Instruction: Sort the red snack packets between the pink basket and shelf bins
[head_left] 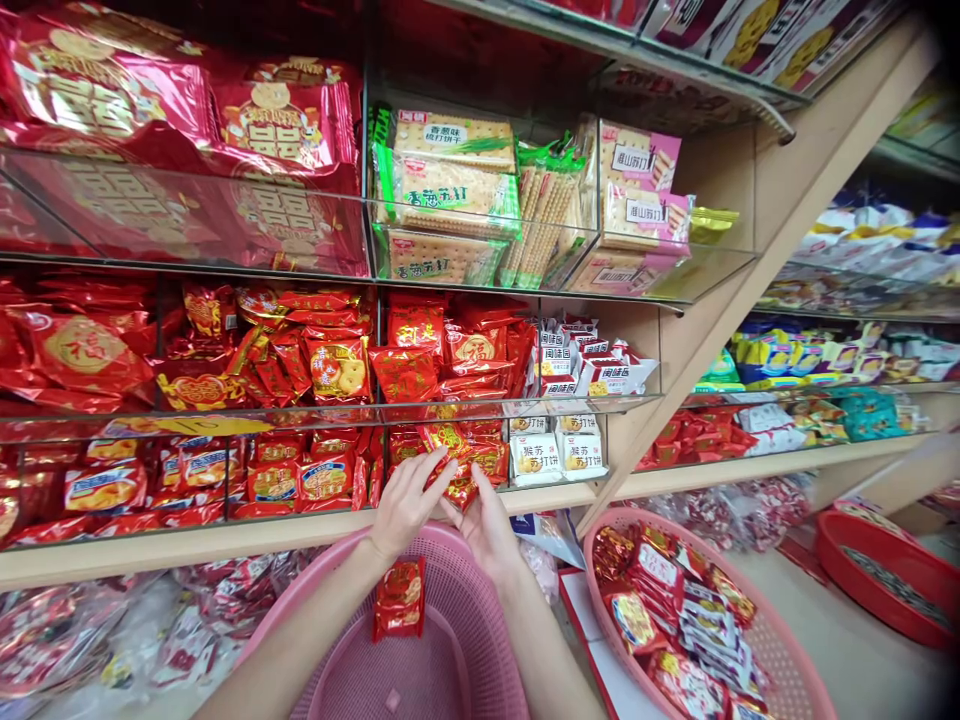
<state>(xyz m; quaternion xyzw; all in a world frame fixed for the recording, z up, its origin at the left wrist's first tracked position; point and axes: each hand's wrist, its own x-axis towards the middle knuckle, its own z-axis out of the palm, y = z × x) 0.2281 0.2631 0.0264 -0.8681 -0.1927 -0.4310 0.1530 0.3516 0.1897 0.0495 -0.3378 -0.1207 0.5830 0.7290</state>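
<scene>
red snack packet (459,487), between both hands' fingers (433,478)

Snack packets (330,370) on glass-fronted shelves (300,535)

You have a small red foil snack packet (459,487) with gold print pinched between both hands, held tilted at the front edge of the lowest shelf (225,545), just before its clear front panel. Below that shelf edge, a second packet (400,598) of the same red and gold foil lies flat, its printed face up, inside the pink plastic basket (480,640), near the basket's left side
</scene>
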